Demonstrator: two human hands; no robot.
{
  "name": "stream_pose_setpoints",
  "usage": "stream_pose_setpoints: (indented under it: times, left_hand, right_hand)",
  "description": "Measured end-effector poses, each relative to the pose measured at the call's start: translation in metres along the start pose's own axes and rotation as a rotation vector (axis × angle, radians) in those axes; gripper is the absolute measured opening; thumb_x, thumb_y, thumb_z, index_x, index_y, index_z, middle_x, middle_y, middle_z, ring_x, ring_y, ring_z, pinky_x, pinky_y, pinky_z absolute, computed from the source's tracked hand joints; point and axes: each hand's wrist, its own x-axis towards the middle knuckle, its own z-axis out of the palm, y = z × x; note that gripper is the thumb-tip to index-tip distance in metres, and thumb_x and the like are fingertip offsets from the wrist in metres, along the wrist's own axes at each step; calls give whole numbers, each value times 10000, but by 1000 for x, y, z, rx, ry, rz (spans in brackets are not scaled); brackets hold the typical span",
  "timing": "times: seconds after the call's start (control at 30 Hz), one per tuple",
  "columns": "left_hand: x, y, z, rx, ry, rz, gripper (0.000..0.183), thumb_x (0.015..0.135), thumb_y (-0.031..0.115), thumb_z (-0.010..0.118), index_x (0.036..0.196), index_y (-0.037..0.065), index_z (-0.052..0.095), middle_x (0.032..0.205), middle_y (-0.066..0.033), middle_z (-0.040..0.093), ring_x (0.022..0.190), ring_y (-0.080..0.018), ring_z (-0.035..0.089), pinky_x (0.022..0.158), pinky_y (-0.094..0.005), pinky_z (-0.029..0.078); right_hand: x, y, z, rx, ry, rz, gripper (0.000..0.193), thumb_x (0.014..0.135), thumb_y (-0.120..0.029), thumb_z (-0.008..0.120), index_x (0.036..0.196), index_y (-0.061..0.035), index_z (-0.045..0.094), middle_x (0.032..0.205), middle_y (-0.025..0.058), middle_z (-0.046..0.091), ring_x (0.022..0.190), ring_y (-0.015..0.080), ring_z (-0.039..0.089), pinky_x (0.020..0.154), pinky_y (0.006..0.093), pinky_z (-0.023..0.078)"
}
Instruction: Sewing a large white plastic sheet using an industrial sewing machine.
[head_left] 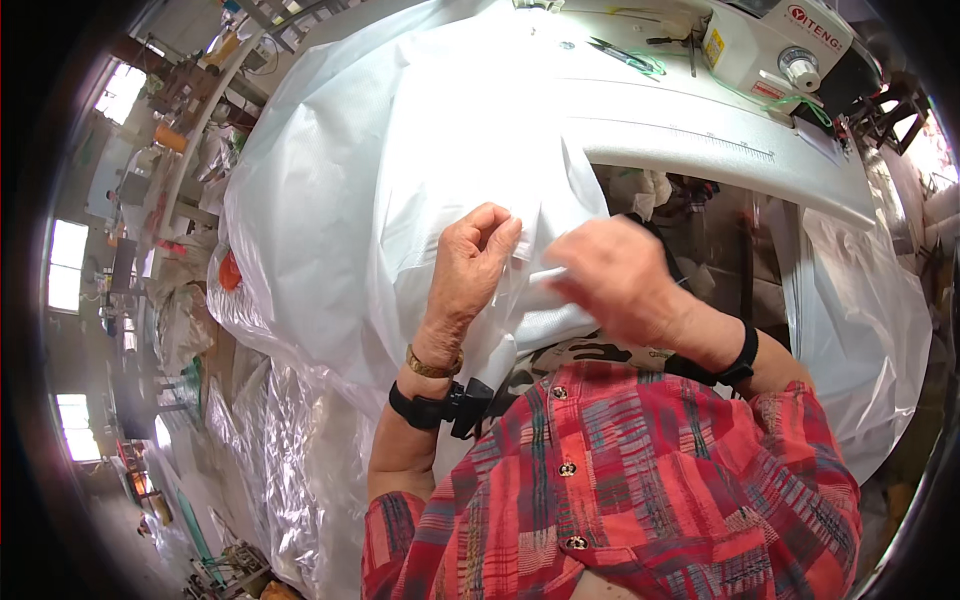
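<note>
The left hand point(472, 258) pinches white sheeting point(300, 200) — the right hand point(622, 275) blurs, I can't tell its grip. Something orange point(230, 271) (inside or behind, unclear) shows leftward.

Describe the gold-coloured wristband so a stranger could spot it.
Begin at the red plaid shirt and go from its left sleeve up toward the left hand. Just short of that hand sits the gold-coloured wristband. Its gold colour sets it apart from the neighbouring black strap.
</note>
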Motion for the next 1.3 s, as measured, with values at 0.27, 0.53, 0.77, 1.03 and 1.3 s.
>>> stream_pose_setpoints:
  times: [0.27,0.53,0.77,1.03,1.3]
  left_hand:
    - [5,36,18,-60,-53,-100,173,953,137,614,827,18,610,689,47,549,630,-26,504,556,-198,431]
    - [3,31,22,-10,-125,-102,79,905,47,612,857,-16,608,709,7,580,628,-49,523,564,-213,444]
    - [-2,23,14,-70,-127,-98,138,955,104,559,878,-2,602,708,10,574,624,-43,520,559,-211,444]
    - [0,35,-3,12,-27,-94,182,906,101,638,763,19,560,613,59,476,558,-20,416,473,-224,334]
    - [21,103,-25,482,-53,172,164,894,54,606,761,-13,538,571,-31,426,562,-58,358,497,-254,330]
  right_hand:
    - [-59,27,3,105,-253,693,203,891,-204,603,871,-7,558,776,185,583,767,389,607,675,461,473]
    - [-5,-10,-9,421,-168,522,174,914,-176,561,860,-15,525,695,190,572,678,388,599,608,455,468]
    - [3,-16,1,229,-182,282,146,875,-163,596,852,-35,529,695,143,583,660,338,605,617,421,471]
    - [7,21,17,475,6,202,170,853,-126,683,933,-19,579,732,82,592,637,201,575,614,324,452]
    - [78,21,115,791,-254,308,250,853,-201,649,1013,-9,638,1088,132,642,1021,201,607,865,352,490]
